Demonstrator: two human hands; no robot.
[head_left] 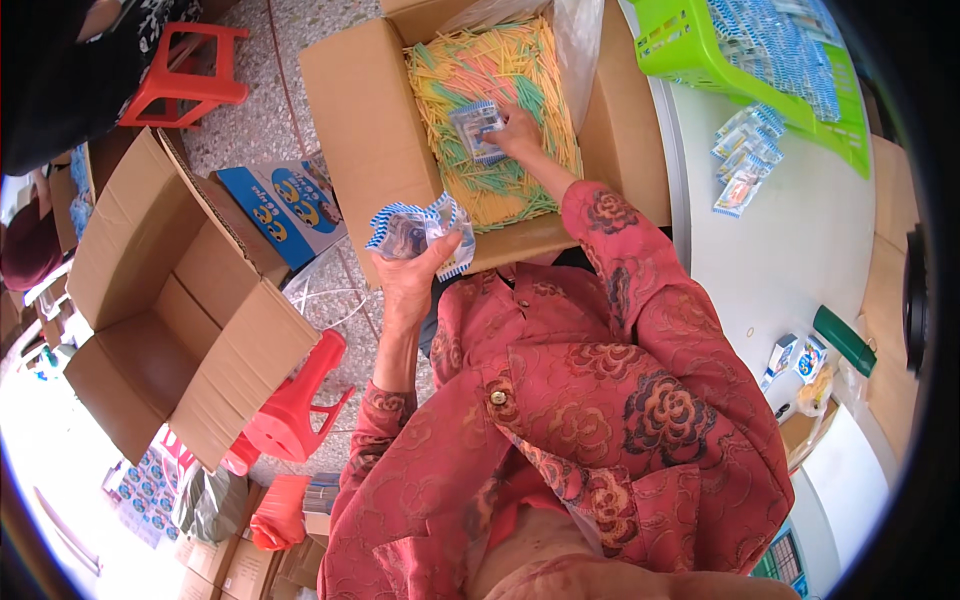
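Note:
In front of me an open cardboard box [355, 110] is filled with thin yellow, green and pink sticks [500, 70]. Over the sticks, my right hand [518, 135] grips a small clear packet [478, 130] with blue and white striped edges by its side. My left hand [418, 272], at the near left corner of the box, is closed around several similar striped packets [408, 232] that fan upward from the fingers. What lies inside the packets is too small to make out.
A green basket [690, 45] full of packets stands on the white table [735, 270] at right, with loose packets [748, 155] beside it. An open carton [200, 290], a blue printed box [285, 205] and red stools [300, 405] lie left. Another person [60, 75] is at far left.

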